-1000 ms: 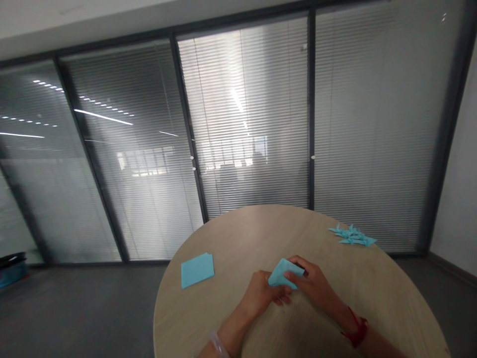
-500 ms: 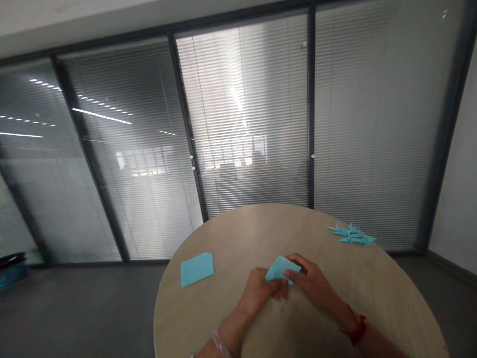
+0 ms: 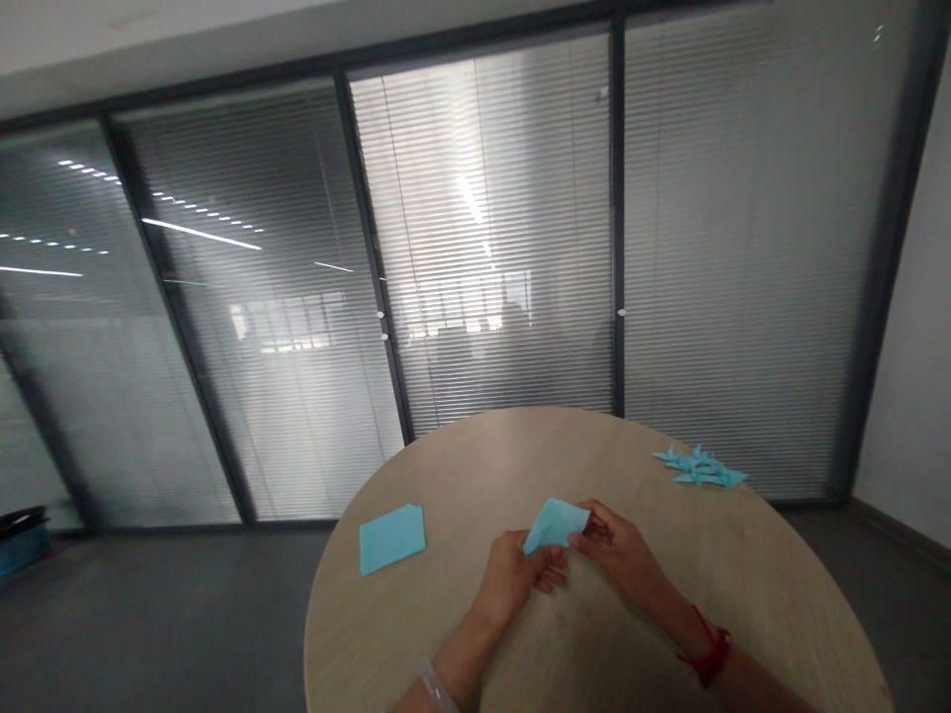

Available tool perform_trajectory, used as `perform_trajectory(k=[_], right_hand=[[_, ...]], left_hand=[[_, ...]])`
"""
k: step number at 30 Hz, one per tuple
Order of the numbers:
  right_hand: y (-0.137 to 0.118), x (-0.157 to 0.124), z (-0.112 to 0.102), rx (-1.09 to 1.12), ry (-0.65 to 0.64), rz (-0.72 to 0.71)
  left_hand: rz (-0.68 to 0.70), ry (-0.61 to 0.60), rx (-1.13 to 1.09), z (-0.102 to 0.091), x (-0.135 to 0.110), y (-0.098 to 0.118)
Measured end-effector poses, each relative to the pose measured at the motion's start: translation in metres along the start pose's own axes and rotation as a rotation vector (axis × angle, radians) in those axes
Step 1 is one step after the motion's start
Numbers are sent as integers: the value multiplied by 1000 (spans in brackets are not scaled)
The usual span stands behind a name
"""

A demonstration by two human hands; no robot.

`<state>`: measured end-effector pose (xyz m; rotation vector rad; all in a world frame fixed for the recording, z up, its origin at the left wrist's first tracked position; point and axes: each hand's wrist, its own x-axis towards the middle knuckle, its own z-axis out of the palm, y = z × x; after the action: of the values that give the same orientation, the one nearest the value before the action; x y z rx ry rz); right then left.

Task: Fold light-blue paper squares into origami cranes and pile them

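Between my hands, over the front half of the round table, is a light-blue sheet of folding paper (image 3: 554, 523), partly folded. My left hand (image 3: 514, 574) pinches its lower left corner, with the other fingers curled beneath. At the paper's right edge, my right hand (image 3: 620, 555) grips it between thumb and fingers. The underside of the paper is hidden. To the left lies a stack of blue square paper (image 3: 392, 540). A pile of folded blue paper cranes (image 3: 702, 466) rests near the table's right back edge.
The round wooden table (image 3: 512, 451) has its curved edge toward a glass partition with blinds (image 3: 497, 228). On the floor at far left stands a dark and blue bin-like container (image 3: 24, 540), cut off by the frame. A white wall (image 3: 910, 396) is on the right.
The paper has shifted slightly up and left and shows more of its face. My right thumb has slid toward its right edge. The stack and the pile have not moved.
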<state>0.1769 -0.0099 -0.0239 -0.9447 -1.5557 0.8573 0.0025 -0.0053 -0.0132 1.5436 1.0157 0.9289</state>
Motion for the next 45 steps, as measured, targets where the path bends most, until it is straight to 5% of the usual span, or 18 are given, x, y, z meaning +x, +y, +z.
perform_trajectory(k=[7,21,45], right_hand=[[3,0,1,52,-76,-1],[-2,1,1,87,6,89],[7,1,-3,-24,31,-32]], left_hand=[[6,-4,-19,0,-1,2],[23,4,-27,0,-1,2],[-19,1,-65,1,1,0]])
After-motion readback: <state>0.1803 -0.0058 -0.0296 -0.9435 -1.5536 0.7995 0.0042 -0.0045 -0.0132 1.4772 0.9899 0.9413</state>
